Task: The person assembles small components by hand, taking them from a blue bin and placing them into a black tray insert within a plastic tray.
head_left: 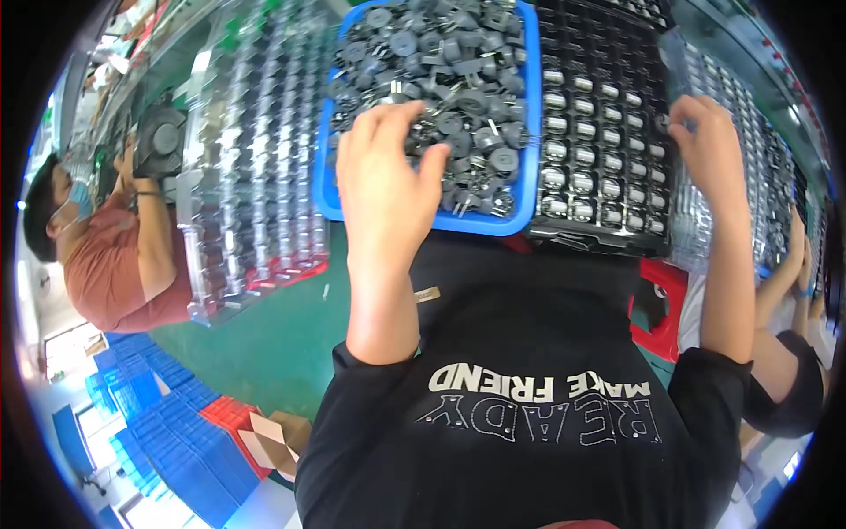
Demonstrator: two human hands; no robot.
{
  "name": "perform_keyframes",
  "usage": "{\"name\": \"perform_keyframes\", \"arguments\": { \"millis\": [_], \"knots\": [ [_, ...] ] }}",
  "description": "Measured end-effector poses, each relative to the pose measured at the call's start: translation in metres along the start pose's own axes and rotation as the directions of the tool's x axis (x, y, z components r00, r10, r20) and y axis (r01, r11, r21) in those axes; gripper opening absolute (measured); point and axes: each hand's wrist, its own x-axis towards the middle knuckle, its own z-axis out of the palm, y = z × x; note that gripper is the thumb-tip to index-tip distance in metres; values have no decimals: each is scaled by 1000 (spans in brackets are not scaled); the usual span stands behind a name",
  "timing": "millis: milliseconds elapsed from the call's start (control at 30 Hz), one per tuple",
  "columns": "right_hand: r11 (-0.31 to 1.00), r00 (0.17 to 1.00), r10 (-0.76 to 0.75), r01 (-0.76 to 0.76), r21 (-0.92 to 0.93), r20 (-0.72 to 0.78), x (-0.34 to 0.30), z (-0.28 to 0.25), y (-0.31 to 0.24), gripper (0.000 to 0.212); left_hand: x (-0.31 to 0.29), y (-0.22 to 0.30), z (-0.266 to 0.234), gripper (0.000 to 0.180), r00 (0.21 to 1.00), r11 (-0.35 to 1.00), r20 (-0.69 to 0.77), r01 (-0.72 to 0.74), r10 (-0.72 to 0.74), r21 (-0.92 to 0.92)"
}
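Note:
A blue tray (328, 189) holds a heap of small round black parts with metal pins (458, 70). My left hand (388, 176) reaches into its near left part with fingers curled over the parts; what it grips is hidden. To the right lies a black moulded tray (599, 53) with rows of the same parts seated in pockets. My right hand (705, 145) rests at that tray's right edge, fingertips touching it, next to a stack of clear plastic trays (749, 123).
More clear plastic trays (256, 159) are stacked left of the blue tray. A person in a reddish shirt (115, 264) works at the left. Another person's arms (789, 282) show at the right. Blue and red crates (176, 432) and a red stool (665, 309) stand on the green floor.

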Motion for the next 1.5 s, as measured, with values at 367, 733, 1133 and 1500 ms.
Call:
{"name": "perform_keyframes", "arguments": {
  "millis": [367, 733, 1133, 1500],
  "knots": [
    [992, 992, -79, 68, 109, 97, -3, 9, 7, 18, 6, 31, 15, 35, 961, 981, 197, -191, 196, -43],
    [758, 767, 640, -640, 124, 46, -32, -30, 137, 38, 9, 38, 29, 27, 961, 983, 211, -184, 178, 11],
    [627, 654, 756, -739, 246, 36, -28, -8, 190, 21, 6, 20, 18, 38, 996, 885, -21, -87, 88, -457],
    [698, 730, 675, -678, 232, 103, -34, -3, 192, 19, -10, 28, 18, 35, 981, 322, 192, 190, -25, -928]
  ]
}}
